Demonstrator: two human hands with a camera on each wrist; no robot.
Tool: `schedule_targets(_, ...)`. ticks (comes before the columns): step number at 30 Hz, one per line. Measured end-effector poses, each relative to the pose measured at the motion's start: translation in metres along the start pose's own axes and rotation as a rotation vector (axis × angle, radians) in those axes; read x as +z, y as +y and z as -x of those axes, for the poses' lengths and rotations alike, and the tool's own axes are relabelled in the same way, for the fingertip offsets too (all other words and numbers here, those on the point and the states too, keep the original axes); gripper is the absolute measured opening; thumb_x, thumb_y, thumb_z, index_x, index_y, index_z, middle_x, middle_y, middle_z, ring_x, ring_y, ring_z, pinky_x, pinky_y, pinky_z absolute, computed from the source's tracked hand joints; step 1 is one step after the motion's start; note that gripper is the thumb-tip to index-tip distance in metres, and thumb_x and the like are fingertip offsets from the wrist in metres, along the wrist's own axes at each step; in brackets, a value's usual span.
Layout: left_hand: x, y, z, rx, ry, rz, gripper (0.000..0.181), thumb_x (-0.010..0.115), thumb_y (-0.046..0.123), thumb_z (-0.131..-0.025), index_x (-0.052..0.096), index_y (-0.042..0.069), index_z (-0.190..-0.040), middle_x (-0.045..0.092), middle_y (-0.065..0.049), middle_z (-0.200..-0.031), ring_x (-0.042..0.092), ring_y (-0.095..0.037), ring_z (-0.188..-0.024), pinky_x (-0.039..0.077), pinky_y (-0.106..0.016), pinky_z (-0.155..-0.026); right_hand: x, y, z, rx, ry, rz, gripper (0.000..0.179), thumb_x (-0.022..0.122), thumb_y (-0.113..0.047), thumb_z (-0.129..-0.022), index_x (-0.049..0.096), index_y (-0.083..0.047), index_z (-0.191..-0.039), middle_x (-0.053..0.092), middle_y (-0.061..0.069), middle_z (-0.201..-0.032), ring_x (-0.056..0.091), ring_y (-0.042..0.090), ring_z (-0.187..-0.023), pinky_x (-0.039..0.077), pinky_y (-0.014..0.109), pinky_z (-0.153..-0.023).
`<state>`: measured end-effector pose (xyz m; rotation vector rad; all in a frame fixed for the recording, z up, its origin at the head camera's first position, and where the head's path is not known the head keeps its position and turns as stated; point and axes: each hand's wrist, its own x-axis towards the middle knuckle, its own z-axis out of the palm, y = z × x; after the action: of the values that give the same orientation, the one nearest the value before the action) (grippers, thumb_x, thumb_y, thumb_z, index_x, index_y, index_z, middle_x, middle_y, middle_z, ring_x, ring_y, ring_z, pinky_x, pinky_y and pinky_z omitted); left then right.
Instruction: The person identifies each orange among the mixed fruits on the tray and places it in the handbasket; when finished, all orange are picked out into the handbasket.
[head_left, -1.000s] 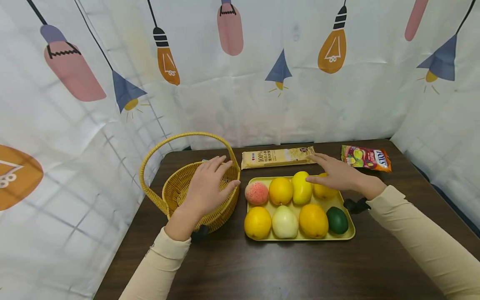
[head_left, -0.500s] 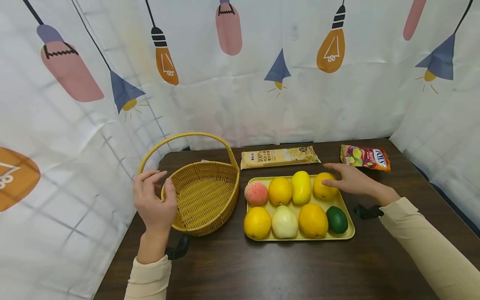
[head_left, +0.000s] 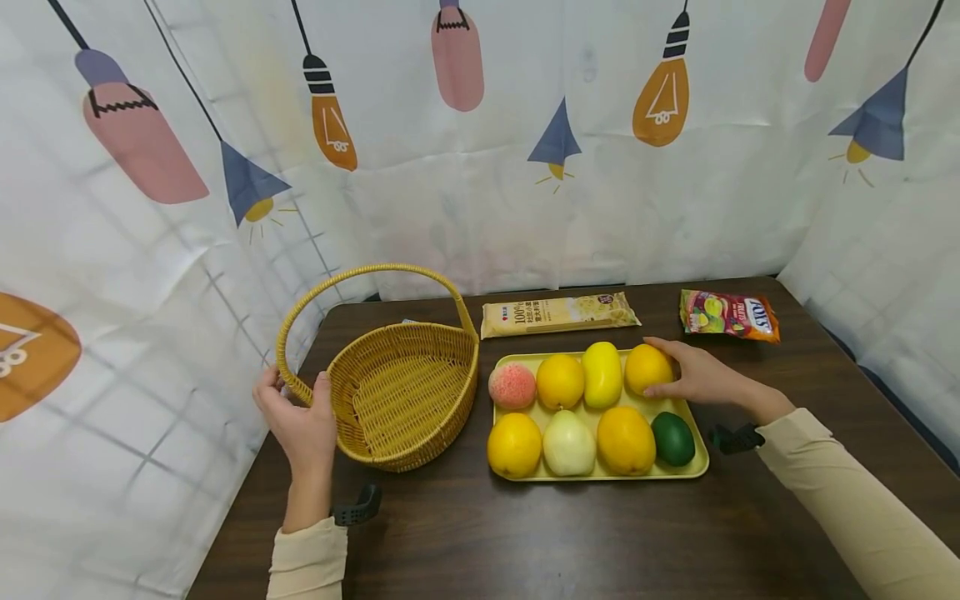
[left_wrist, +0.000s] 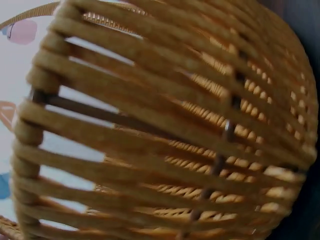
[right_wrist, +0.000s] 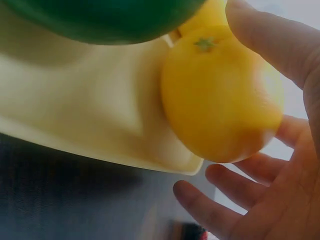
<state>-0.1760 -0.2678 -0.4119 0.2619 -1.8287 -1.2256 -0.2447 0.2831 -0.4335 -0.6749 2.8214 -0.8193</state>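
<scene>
My left hand is at the left foot of the yellow wicker basket's arched handle; fingers lie on the outer side, the thumb on the inner. Only the basket's woven side fills the left wrist view, with the hand hidden. At the far right corner of a pale yellow tray, my right hand grips an orange. Its thumb lies over one side and the fingers curve behind the fruit in the right wrist view. Beside that orange stands a yellow mango.
Also on the tray are a peach, more orange fruit, a pale green pear and a dark green avocado. Behind lie a noodle packet and a candy bag. A patterned curtain surrounds the dark table.
My left hand has moved left from over the basket to the foot of its handle. The right hand has drawn back, then closed round the orange. Basket and tray have not moved.
</scene>
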Motion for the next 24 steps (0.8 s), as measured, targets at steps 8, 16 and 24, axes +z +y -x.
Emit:
schedule_targets(8, 0.002, -0.018, 0.001, -0.37, -0.216, 0.02, 0.045, 0.056, 0.039, -0.098, 0.052, 0.005, -0.127, 0.041, -0.01, -0.141, 0.04, -0.028, -0.127, 0.032, -0.047, -0.101, 0.008, 0.006, -0.002, -0.004, 0.032, -0.042, 0.091, 0.077, -0.043, -0.083, 0.031, -0.002, -0.15, 0.048, 0.024, -0.137, 0.057, 0.033, -0.106, 0.048, 0.054, -0.088)
schedule_targets(16, 0.003, -0.038, 0.0, -0.439, -0.232, 0.018, 0.053, 0.045, 0.046, -0.101, 0.057, 0.004, -0.132, 0.053, -0.013, -0.137, 0.045, -0.028, -0.127, 0.033, -0.048, -0.103, 0.012, 0.009, -0.006, 0.018, 0.068, -0.04, 0.09, 0.077, -0.046, -0.081, 0.036, 0.0, -0.147, 0.049, 0.023, -0.131, 0.055, 0.03, -0.101, 0.049, 0.051, -0.084)
schedule_targets(24, 0.006, -0.045, -0.001, -0.43, -0.201, 0.073, 0.06, 0.048, 0.053, -0.098, 0.059, 0.0, -0.122, 0.056, -0.011, -0.135, 0.046, -0.02, -0.119, 0.03, -0.04, -0.099, 0.007, -0.002, -0.004, 0.074, 0.142, -0.099, 0.088, 0.075, -0.044, -0.084, 0.032, -0.004, -0.149, 0.044, 0.023, -0.135, 0.054, 0.034, -0.102, 0.051, 0.05, -0.08)
